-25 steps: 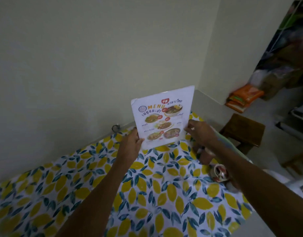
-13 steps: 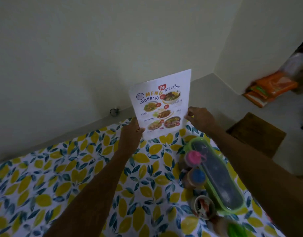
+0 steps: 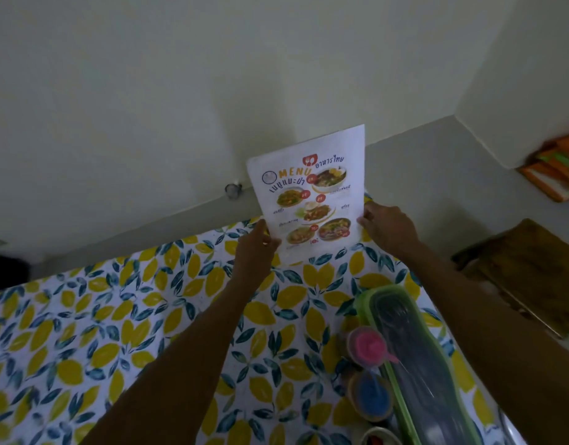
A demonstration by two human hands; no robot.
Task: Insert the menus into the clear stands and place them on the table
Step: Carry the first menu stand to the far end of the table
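The menu [image 3: 310, 195] was held upright in the centre of the frame, above the far edge of the tabletop [image 3: 122, 319] and in front of the pale wall [image 3: 180, 75]. Its lower left edge was pinched in the grip of the left hand [image 3: 256, 248], and its lower right edge was pinched by the right hand [image 3: 387, 228]; both grips were closed on the sheet. The bottom edge of the menu was seen just over the lemon-patterned cloth, though contact with it could not be judged. No clear stand could be made out around the sheet.

A broad stretch of open cloth was left to the left of the forearms, across the lower left of the frame. The lower right was crowded: a long green-rimmed container [image 3: 415, 358] was lying along the tabletop, with a pink-lidded jar [image 3: 366, 345] and a blue-lidded jar [image 3: 371, 398] just beside it. A further jar was cut off by the bottom edge. The right forearm was crossing above the container's right side.

A wooden stool [image 3: 530, 268] was seen at the right edge, on the floor, and orange packets [image 3: 556, 170] were seen blurred in the upper right. A small round fitting [image 3: 233, 189] was visible low on the wall
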